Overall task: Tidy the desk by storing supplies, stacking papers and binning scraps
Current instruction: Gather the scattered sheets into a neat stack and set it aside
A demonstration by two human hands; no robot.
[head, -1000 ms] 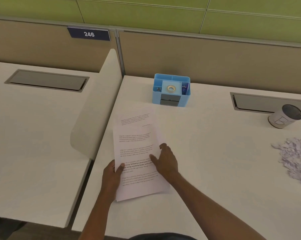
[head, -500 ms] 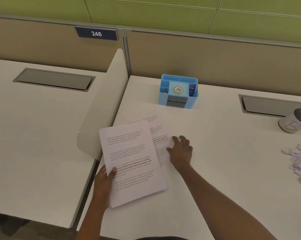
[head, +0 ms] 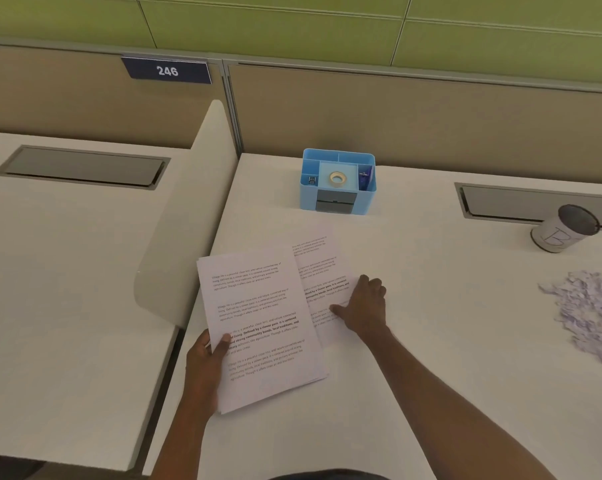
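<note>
- The left hand point(head: 206, 362) grasps the paper stack point(head: 261, 327) at its lower left edge, with the thumb on top. A firm pinch here should stop the pages from fanning.
- The loose sheet point(head: 316, 265) lies on the desk point(head: 431, 341), partly under the stack and left of the right fingers.
- The right hand point(head: 365, 306) grasps this sheet, thumb flat on it and fingers curled at its right edge. It is probably best to lift that edge gently and lay the sheet on the stack, edges aligned.

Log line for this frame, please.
left hand grips paper stack | right hand pinches loose sheet | paper scraps on desk, unbinned
</note>
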